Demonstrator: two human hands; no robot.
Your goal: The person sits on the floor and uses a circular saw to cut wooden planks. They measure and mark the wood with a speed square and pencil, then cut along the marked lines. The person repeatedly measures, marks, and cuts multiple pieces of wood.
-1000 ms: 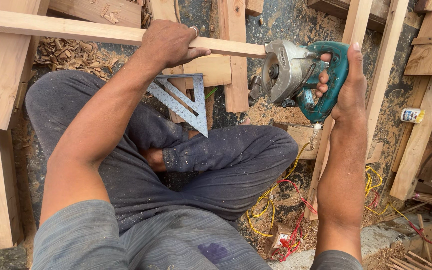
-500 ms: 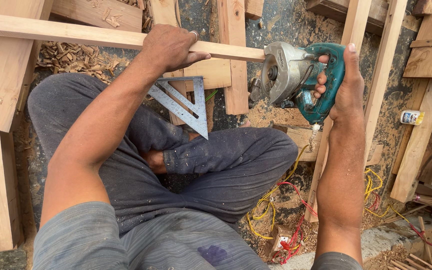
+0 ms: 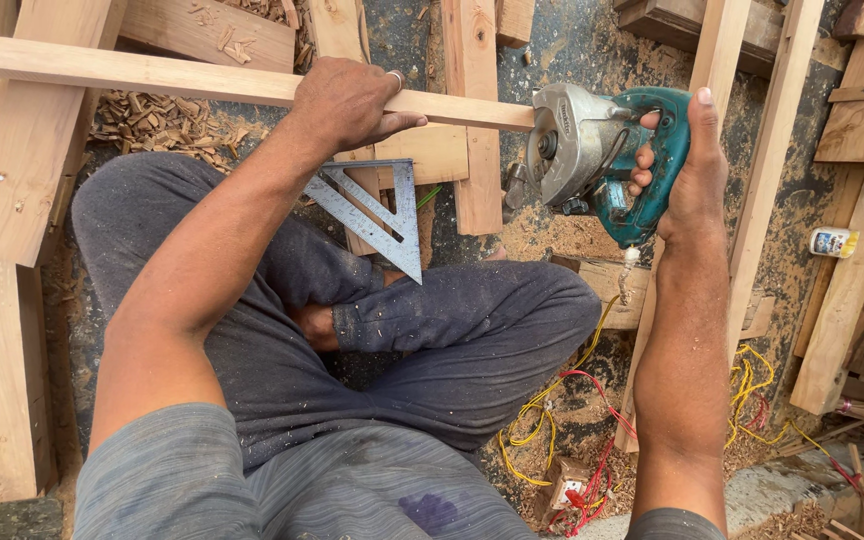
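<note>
Left hand [image 3: 347, 100] clamps the wooden strip [image 3: 152, 75] down, steadying it; right hand [image 3: 687, 165] grips the teal circular saw [image 3: 597, 150] at the strip's end. Metal square [image 3: 377, 215] hangs just below the strip.

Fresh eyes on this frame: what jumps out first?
The teal and silver circular saw, gripped in the right hand at upper right, meets the end of a long pale wood strip crossing the top. The left hand presses that strip down at centre, above a metal speed square lying by the crossed legs. Yellow and red wires tangle on the sawdusty floor, lower right.
</note>
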